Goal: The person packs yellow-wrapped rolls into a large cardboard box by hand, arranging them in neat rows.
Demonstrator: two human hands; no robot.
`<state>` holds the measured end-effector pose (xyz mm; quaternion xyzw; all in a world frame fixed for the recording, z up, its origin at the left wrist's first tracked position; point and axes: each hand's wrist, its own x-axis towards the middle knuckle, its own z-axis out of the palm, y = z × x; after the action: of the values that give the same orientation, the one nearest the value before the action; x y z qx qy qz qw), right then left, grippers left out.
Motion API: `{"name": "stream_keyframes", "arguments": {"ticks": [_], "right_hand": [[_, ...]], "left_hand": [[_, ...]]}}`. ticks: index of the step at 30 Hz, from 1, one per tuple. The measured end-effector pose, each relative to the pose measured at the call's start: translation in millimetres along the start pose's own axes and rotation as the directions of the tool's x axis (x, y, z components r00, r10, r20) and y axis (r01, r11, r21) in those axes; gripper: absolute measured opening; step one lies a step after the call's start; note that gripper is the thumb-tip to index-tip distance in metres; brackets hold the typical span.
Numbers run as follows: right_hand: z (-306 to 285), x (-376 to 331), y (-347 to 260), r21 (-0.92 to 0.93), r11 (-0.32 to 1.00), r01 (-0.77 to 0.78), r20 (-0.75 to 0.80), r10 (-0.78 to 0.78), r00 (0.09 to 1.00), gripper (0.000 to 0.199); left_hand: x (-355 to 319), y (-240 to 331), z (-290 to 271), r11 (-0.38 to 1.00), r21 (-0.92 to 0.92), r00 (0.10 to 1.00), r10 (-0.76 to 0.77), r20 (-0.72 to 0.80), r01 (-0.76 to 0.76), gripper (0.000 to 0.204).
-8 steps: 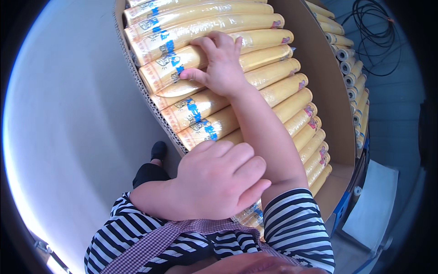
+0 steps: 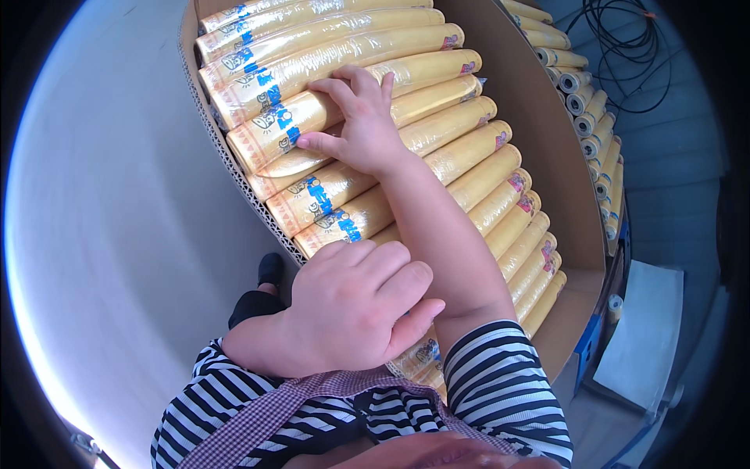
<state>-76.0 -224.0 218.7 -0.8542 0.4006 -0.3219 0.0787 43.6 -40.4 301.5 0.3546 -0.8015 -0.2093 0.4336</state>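
Note:
Plastic-wrapped yellow rolls with blue print lie side by side in a cardboard box (image 2: 539,133). My right hand (image 2: 355,121) straddles one yellow roll (image 2: 433,69) in the upper rows, fingers on its far side and thumb on its near side. My left hand (image 2: 351,301) is closed in a loose fist, with its thumb pointing right. It hovers over the box's near left edge, in front of other rolls (image 2: 461,187). Whatever its palm may contain is hidden.
Another stack of yellow rolls (image 2: 590,125) stands beyond the box's right wall. Coiled black cable (image 2: 629,47) hangs at the upper right. A white sheet (image 2: 641,336) lies at the lower right. Grey floor (image 2: 117,211) extends along the left.
The view has shifted slightly, so the box and both hands appear a little farther left. My right hand stays on the same roll, and my left hand keeps its closed shape.

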Motion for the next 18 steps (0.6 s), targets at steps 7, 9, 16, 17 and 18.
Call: {"name": "stream_keyframes", "arguments": {"ticks": [7, 9, 16, 17, 18], "right_hand": [[-148, -100, 54, -0.193, 0.96, -0.204, 0.014, 0.211, 0.977, 0.067], [-228, -155, 89, -0.445, 0.831, -0.334, -0.136, 0.306, 0.942, 0.051], [-487, -403, 100, -0.35, 0.096, -0.932, -0.823, 0.443, 0.355, 0.05], [-504, -422, 94, -0.376, -0.096, -0.922, -0.84, 0.455, 0.295, 0.056], [-512, -437, 92, -0.381, -0.189, -0.905, -0.817, 0.527, 0.233, 0.06]], "left_hand": [[3, 1, 4, 1.0, -0.002, 0.999, 0.002, -0.032, -0.002, 0.021], [5, 3, 4, 1.0, 0.011, 1.0, -0.011, 0.012, 0.01, 0.023], [3, 9, 4, 0.993, -0.008, 0.992, -0.12, 0.044, 0.12, 0.022], [4, 8, 4, 0.989, -0.007, 0.987, -0.148, 0.059, 0.149, 0.022], [4, 10, 5, 0.987, -0.009, 0.986, -0.16, 0.05, 0.16, 0.022]]}}
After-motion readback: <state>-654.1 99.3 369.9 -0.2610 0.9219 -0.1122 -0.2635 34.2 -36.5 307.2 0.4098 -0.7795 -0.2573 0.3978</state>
